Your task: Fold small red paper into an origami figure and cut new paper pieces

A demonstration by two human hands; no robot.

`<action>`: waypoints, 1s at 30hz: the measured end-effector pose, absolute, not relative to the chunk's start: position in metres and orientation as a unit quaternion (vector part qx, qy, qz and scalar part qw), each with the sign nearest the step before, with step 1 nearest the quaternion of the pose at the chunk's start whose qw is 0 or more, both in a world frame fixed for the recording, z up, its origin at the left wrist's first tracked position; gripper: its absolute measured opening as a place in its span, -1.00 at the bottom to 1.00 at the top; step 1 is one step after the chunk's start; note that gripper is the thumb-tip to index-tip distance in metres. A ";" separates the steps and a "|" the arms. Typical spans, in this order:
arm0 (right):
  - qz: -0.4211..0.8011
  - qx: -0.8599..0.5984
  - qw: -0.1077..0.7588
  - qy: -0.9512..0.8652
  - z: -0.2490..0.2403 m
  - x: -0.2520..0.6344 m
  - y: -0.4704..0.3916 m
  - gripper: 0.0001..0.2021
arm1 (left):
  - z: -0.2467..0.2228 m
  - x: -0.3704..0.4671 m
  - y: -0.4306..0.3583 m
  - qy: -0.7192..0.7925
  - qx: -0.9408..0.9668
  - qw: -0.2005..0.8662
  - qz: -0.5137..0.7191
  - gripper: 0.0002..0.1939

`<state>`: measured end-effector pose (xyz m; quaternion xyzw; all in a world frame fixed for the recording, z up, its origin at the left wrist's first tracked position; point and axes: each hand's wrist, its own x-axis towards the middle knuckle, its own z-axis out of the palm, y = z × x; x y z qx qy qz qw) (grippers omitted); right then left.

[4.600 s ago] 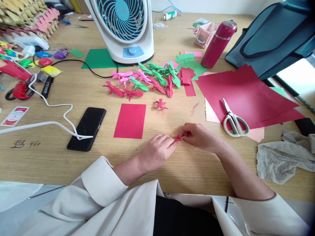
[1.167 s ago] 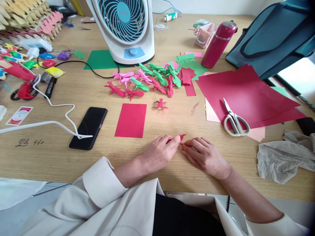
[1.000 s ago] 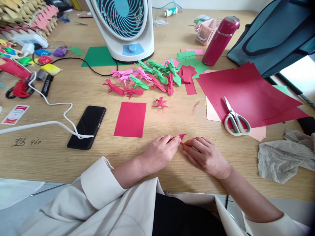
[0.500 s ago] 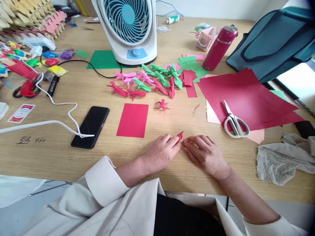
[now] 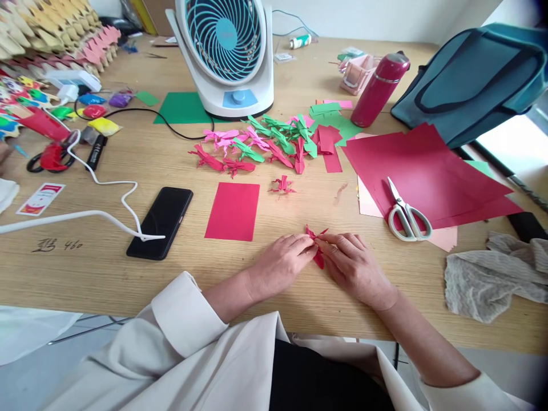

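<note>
A small folded red paper figure [image 5: 318, 260] is pinched between my two hands near the table's front edge. My left hand [image 5: 285, 262] has its fingertips closed on the figure's left side. From the right, the closed fingers of my right hand [image 5: 357, 265] grip the same figure. Pointed paper tips stick out above and below the fingers. Beyond the hands lie a small red folded figure [image 5: 282, 184] and, to its left, a flat red paper rectangle [image 5: 233, 211]. Farther back is a pile of pink, green and red folded figures [image 5: 280, 140].
White-handled scissors [image 5: 409, 220] rest on large red sheets [image 5: 428, 171] at the right, near a grey cloth [image 5: 475, 282]. A black phone [image 5: 160, 224] with a white cable is at the left. Behind stand a fan [image 5: 240, 97], a red bottle [image 5: 379, 91] and a blue bag [image 5: 471, 80].
More of the held red figure now shows, with tips above and below the fingers. My right hand has moved slightly left, closer to my left hand. The view has shifted slightly.
</note>
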<state>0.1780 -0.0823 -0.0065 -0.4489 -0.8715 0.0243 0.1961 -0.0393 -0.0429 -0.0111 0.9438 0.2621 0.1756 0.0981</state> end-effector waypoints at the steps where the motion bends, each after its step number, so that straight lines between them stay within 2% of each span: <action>1: 0.027 -0.446 0.192 -0.874 -0.007 0.177 -0.082 -0.66 | -0.011 -0.039 -0.043 0.268 0.944 0.099 0.168 -0.70; 5: 0.032 -0.448 0.187 -0.874 -0.007 0.176 -0.079 -0.66 | -0.007 -0.038 -0.044 0.280 0.940 0.118 0.154 -0.66; 11: 0.034 -0.436 0.171 -0.883 -0.003 0.179 -0.079 -0.66 | -0.002 -0.040 -0.034 0.333 0.901 0.171 0.220 -0.66; 14: 0.017 -0.417 0.154 -0.896 0.000 0.181 -0.079 -0.69 | -0.003 -0.040 -0.023 0.351 0.895 0.160 0.225 -0.65; 22: 0.002 -0.400 0.156 -0.903 -0.003 0.184 -0.076 -0.68 | -0.001 -0.031 0.005 0.331 0.913 0.165 0.174 -0.85; 27: 0.013 -0.400 0.156 -0.903 -0.002 0.185 -0.074 -0.67 | 0.011 -0.026 0.026 0.328 0.900 0.261 0.122 -0.94; 30: 0.021 -0.399 0.154 -0.904 -0.001 0.185 -0.074 -0.66 | 0.017 -0.023 0.037 0.327 0.885 0.319 0.090 -0.91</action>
